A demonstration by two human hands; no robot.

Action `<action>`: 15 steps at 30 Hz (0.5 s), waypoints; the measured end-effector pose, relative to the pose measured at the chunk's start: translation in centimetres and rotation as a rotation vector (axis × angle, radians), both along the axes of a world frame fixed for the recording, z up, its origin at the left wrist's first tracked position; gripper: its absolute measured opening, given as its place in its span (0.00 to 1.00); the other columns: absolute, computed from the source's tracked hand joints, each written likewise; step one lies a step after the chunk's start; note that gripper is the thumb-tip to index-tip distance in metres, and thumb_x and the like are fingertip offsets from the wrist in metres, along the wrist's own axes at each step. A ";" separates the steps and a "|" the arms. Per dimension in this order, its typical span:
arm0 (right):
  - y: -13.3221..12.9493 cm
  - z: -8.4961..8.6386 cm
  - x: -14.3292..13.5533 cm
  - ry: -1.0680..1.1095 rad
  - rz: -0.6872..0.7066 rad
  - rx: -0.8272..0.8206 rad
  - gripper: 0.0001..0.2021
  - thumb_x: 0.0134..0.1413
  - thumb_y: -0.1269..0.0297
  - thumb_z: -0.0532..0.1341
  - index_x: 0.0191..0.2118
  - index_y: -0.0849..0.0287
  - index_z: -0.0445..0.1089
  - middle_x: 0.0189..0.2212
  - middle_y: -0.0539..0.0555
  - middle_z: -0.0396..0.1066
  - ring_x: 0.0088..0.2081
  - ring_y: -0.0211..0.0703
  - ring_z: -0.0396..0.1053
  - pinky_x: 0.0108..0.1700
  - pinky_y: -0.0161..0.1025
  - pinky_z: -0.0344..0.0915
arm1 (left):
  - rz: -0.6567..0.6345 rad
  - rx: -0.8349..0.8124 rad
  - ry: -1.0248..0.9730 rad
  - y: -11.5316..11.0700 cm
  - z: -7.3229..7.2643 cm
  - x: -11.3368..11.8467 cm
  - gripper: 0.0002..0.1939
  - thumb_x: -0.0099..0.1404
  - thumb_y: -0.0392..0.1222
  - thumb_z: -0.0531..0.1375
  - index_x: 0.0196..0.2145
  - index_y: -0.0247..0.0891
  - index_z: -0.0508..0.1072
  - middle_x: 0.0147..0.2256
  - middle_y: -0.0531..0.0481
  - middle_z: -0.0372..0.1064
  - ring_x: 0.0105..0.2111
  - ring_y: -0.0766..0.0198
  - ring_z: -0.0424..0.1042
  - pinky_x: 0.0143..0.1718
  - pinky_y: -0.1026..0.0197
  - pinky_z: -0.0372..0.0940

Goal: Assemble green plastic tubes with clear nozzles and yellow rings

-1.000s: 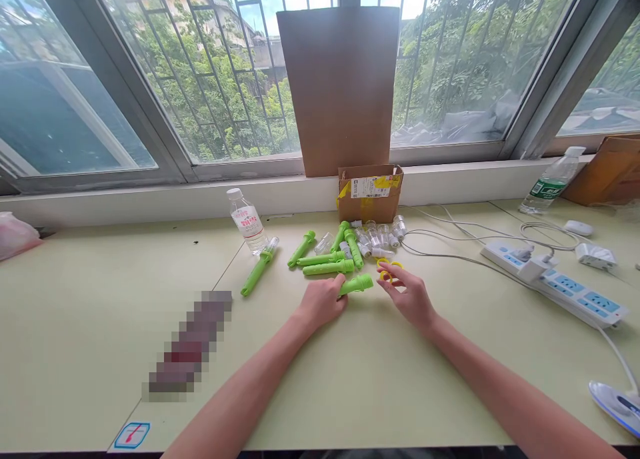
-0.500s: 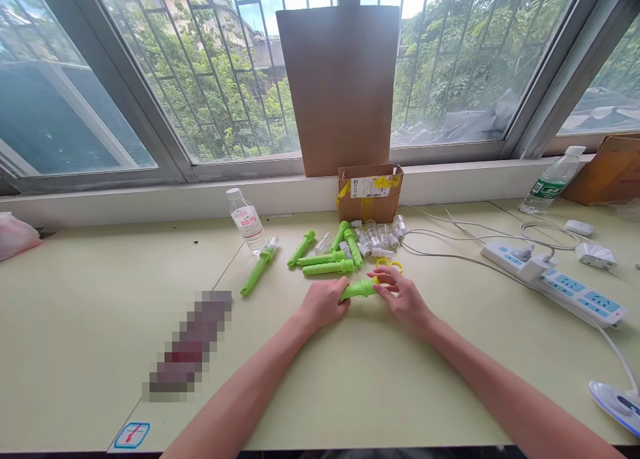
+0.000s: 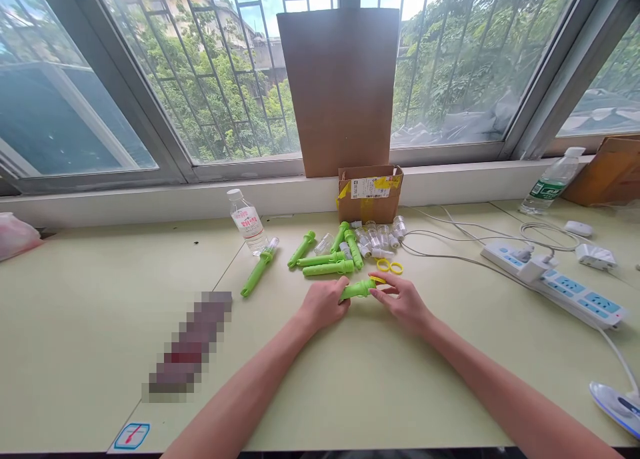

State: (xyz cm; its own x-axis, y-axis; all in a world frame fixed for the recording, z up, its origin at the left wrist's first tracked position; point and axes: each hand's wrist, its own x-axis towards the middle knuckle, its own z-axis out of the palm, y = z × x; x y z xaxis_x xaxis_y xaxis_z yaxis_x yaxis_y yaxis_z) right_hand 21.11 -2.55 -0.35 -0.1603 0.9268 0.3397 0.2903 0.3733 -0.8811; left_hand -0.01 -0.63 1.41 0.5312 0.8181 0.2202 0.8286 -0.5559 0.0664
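Note:
My left hand (image 3: 324, 301) is closed around a green plastic tube (image 3: 358, 289), which lies level with its threaded end toward the right. At that end, my right hand (image 3: 400, 301) pinches a yellow ring (image 3: 377, 279) between thumb and fingers, touching or very near the thread. Two more yellow rings (image 3: 389, 266) lie on the table just beyond my right hand. Several other green tubes (image 3: 327, 268) rest in a loose group past my left hand. Clear plastic caps (image 3: 373, 233) and small white pieces (image 3: 381, 253) are heaped beside them.
A cardboard box (image 3: 371, 195) stands behind the pile. To the left, a green tube with a clear cap (image 3: 259, 269) lies near a water bottle (image 3: 249, 223). A power strip (image 3: 553, 282) with cables is on the right, and another bottle (image 3: 551, 182) stands farther back.
The yellow ring in my right hand has tilted and shifted slightly at the tube's threaded end. My right fingers have moved a little; my left hand keeps its hold.

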 end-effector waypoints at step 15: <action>0.0 -0.4 -0.2 -0.052 -0.025 0.079 0.19 0.52 0.63 0.61 0.51 0.58 0.67 0.45 0.56 0.72 0.40 0.45 0.72 0.42 0.45 0.75 | 0.035 0.020 -0.025 0.1 -0.2 0.1 0.13 0.58 0.39 0.53 0.41 0.38 0.67 0.33 0.50 0.74 0.31 0.57 0.73 0.25 0.62 0.58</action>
